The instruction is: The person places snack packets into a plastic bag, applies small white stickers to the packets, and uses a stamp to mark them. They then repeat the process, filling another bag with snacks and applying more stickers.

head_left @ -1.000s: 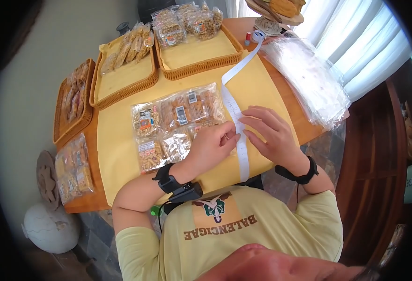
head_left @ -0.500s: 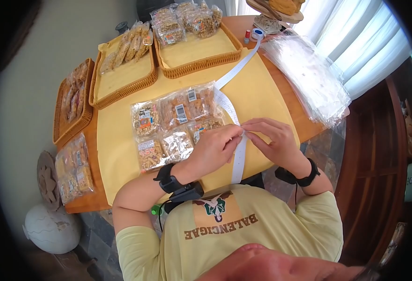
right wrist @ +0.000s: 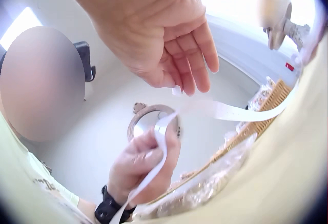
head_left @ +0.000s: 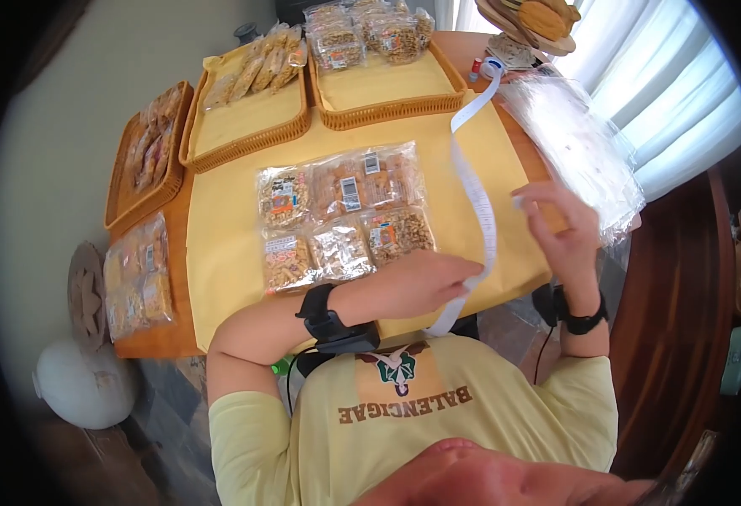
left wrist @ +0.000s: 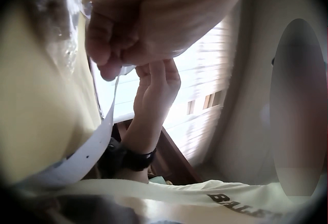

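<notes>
1. My left hand [head_left: 425,282] pinches a long white label strip [head_left: 476,198] between thumb and fingers, the fingers curled over at the tips.
2. My right hand [head_left: 566,228] is raised to the right of the strip, apart from it in the head view. Its thumb and first finger are bent together at a small white label [right wrist: 177,89]; the other fingers are loosely bent, with the palm showing in the right wrist view.
3. The strip runs in a loose wave from its roll [head_left: 494,64] at the far side down to my left hand, and its tail hangs on towards my lap. In the right wrist view, a stretch of it just below my right fingers is blurred.
4. Left of the strip lies a large clear pack [head_left: 341,215] with six snack bags in two rows, two barcodes showing in the upper row. My left forearm crosses in front of its lower right part.
5. The pack lies flat on yellow paper [head_left: 219,244] spread over the wooden counter [head_left: 179,261].
6. Beyond it stand three wicker baskets [head_left: 248,139] holding bagged snacks.
7. A second snack pack [head_left: 141,274] lies at the left edge.
8. To the right, near the curtain [head_left: 657,110], clear plastic bags [head_left: 577,152] lie stacked.
</notes>
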`<control>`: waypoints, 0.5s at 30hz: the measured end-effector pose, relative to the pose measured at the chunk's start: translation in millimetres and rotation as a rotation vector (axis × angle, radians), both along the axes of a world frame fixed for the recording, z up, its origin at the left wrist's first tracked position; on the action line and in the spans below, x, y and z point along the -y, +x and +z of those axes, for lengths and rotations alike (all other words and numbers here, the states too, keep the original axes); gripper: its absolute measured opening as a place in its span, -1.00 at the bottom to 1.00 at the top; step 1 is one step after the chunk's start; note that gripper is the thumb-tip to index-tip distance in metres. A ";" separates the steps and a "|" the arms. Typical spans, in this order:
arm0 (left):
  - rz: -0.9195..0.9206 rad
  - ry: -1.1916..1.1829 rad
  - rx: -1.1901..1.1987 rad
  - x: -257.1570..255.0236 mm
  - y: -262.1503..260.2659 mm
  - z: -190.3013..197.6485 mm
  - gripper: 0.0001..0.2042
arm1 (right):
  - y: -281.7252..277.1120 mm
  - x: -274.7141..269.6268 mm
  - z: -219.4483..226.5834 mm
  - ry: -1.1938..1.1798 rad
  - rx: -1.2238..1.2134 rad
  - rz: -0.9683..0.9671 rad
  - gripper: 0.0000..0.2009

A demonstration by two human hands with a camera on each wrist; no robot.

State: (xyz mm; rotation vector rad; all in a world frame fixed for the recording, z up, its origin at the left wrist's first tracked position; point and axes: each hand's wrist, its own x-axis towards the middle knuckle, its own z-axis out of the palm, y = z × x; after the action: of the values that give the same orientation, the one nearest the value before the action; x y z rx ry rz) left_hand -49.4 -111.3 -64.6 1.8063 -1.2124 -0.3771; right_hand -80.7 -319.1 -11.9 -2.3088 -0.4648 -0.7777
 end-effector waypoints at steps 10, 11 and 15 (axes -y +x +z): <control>0.104 0.141 0.418 -58.9 10.4 51.8 -0.83 | 46.0 -47.6 29.6 -0.093 -0.428 0.305 -0.93; 0.240 0.051 0.427 -68.4 15.8 55.8 -0.84 | 49.9 -56.5 24.1 -0.115 -0.436 0.365 -0.94; 0.483 0.114 0.105 -96.5 31.9 62.8 -0.82 | 68.1 -82.6 6.4 -0.132 -0.433 0.484 -0.93</control>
State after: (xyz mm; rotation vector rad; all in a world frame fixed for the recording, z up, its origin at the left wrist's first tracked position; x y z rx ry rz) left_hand -17.5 -14.8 -1.8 2.1643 -0.7953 -0.0753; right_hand -12.7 -236.5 -5.5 -2.2564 -0.8442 -0.0123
